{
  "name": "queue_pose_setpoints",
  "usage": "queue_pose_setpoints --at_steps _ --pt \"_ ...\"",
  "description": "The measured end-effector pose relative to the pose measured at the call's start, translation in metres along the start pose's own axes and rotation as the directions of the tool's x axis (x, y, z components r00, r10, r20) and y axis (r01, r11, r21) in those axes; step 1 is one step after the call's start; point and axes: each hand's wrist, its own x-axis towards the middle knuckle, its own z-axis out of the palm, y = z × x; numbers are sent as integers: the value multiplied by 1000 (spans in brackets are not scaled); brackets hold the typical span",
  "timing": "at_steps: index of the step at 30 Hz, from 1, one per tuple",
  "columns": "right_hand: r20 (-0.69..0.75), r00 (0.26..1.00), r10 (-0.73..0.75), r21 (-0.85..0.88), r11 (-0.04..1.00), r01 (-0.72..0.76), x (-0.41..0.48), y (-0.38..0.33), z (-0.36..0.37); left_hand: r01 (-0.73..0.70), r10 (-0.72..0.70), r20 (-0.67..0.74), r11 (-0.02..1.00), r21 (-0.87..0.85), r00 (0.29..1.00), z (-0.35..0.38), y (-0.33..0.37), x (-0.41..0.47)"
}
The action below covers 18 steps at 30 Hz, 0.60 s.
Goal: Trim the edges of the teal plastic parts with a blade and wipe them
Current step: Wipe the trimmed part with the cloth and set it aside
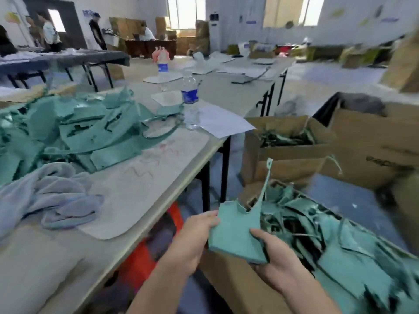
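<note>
1. Your left hand [195, 236] and right hand [272, 257] both hold 1 teal plastic part [235, 232] out in front of you, off the table edge and above the near cardboard box [226, 277]. The left fingers pinch its upper left edge; the right thumb lies on its lower right face, with the fingers closed underneath.

2. The part's broad body sits between your 2 hands, and a thin strip [265, 180] rises from its right side, up and away from you. That is its long axis: near to far, slightly tilted right. The ragged notch at the top lies between the strip and your left fingers, so the left hand is nearer the edge that likely needs trimming.

3. I see no blade in either hand, and I cannot tell where one lies.

4. Just right of your hands, the near box is full of more teal pieces [335, 241], touching or nearly touching the held part.

5. To the left, the table [158, 177] carries a grey cloth [49, 196], likely your wiper, near a pale mat [127, 200].

6. Further off stand the teal pile [86, 132], a water bottle [190, 103] and a paper sheet [222, 121].

7. To reach the table, the part must probably swing left past its edge; the strip could snag on the box contents.
</note>
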Motion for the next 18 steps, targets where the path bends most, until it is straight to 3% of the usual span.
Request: queue_pose_setpoints --at_steps 4,8,11,13,15,18 --pt "-217 975 48 57 998 -37 -5 -3 -90 172 -178 180 984 46 968 59 -51 16" --pt "-381 923 54 164 986 10 -5 -16 -144 293 -278 175 954 -63 944 117 -88 32" --pt "-417 908 -22 223 967 126 -1 -58 -164 323 -259 287 925 -201 922 158 -79 40" --pt "-367 924 -111 282 933 224 8 -96 -171 315 -223 331 914 -255 917 177 -61 46" --pt "-334 933 -136 227 949 220 27 -123 -173 298 -209 308 913 -278 928 180 -44 51" --pt "-382 923 -44 31 998 60 55 -122 -164 261 -200 257 938 -230 945 160 -27 57"
